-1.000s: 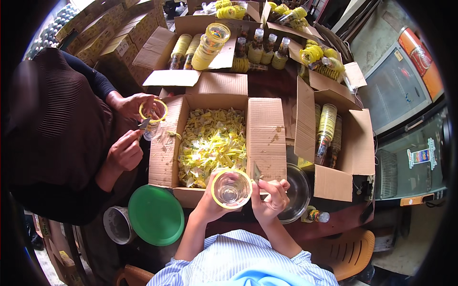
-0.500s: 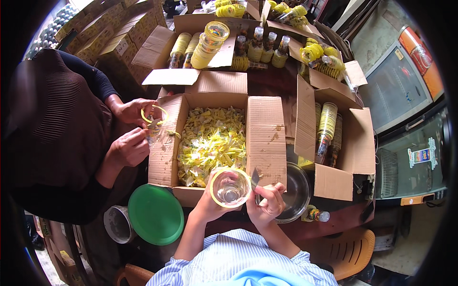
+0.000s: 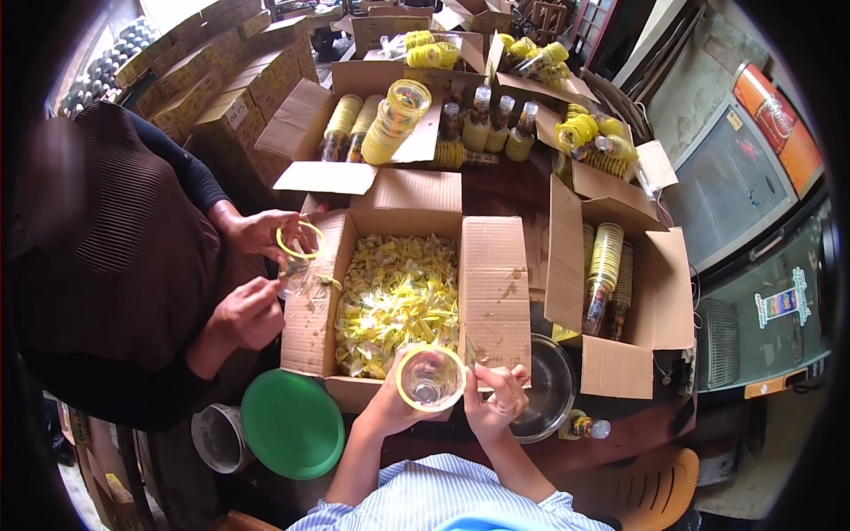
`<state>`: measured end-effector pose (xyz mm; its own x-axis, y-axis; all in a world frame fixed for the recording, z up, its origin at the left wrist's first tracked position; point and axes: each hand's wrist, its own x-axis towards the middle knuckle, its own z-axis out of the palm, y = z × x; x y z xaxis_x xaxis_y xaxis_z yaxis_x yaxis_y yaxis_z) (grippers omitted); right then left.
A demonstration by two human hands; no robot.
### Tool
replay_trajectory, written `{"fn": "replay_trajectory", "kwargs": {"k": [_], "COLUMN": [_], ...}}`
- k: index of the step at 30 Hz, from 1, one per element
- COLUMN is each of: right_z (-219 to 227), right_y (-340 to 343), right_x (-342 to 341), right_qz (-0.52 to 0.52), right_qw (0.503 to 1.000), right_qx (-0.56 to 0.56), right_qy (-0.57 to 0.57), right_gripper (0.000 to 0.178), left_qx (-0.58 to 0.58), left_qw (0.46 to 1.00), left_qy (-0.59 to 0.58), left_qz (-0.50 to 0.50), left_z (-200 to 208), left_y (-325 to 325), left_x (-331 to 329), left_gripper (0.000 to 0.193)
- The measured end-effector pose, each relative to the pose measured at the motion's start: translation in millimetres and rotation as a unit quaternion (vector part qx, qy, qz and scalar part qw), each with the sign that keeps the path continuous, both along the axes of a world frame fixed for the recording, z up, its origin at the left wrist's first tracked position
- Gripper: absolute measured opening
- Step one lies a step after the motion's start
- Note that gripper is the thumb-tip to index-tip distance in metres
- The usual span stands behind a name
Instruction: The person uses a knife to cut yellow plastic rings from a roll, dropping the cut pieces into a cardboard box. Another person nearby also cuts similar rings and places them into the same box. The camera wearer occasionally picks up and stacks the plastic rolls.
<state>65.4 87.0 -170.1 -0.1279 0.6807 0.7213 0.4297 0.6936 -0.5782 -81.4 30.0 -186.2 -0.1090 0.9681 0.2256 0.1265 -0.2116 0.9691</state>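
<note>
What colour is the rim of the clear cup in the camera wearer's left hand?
The rim is yellow; the head view shows it best.

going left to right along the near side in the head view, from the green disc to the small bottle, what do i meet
Green disc, left hand, clear yellow-rimmed cup, right hand, clear round basin, small bottle.

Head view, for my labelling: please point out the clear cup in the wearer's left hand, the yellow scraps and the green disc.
Clear cup (image 3: 431,380): head view, inside, through its open mouth.
Yellow scraps (image 3: 400,303): head view, middle of the pile.
Green disc (image 3: 293,425): head view, flat face.
</note>
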Motion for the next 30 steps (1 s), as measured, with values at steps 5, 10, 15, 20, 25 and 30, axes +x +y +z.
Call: {"fn": "replay_trajectory", "kwargs": {"k": [5, 10, 15, 20, 25, 30], "right_z": [2.9, 3.5, 7.7, 7.0, 11.2, 12.9], "right_y": [-8.4, -3.1, -3.7, -12.5, -0.4, -0.5], "right_x": [-1.6, -5.5, -1.5, -3.0, -2.2, 13.1], "right_qz": [0.006, 0.017, 0.011, 0.033, 0.048, 0.027], "right_qw": [1.000, 1.000, 1.000, 0.999, 0.998, 0.999], "right_qx": [-0.001, 0.000, 0.002, 0.015, 0.009, 0.026], "right_qy": [0.023, 0.004, -0.005, 0.009, -0.043, -0.031], "right_gripper": [0.019, 0.021, 0.017, 0.021, 0.023, 0.022], "left_qx": [-0.009, -0.011, -0.017, -0.005, 0.009, -0.006], "left_qw": [0.995, 1.000, 0.986, 0.993, 0.994, 0.998], "left_qy": [-0.099, -0.004, -0.167, -0.117, -0.107, -0.065], "left_qz": [0.027, -0.024, 0.003, 0.030, -0.001, 0.016], "left_z": [-5.7, 2.4, 4.0, 8.4, 8.7, 8.8], "left_y": [0.6, -2.0, -3.4, 1.4, -1.6, -2.0], "left_x": [1.9, 0.7, 2.0, 6.6, 5.1, 4.0], "left_gripper": [0.069, 0.073, 0.068, 0.067, 0.062, 0.076]}}
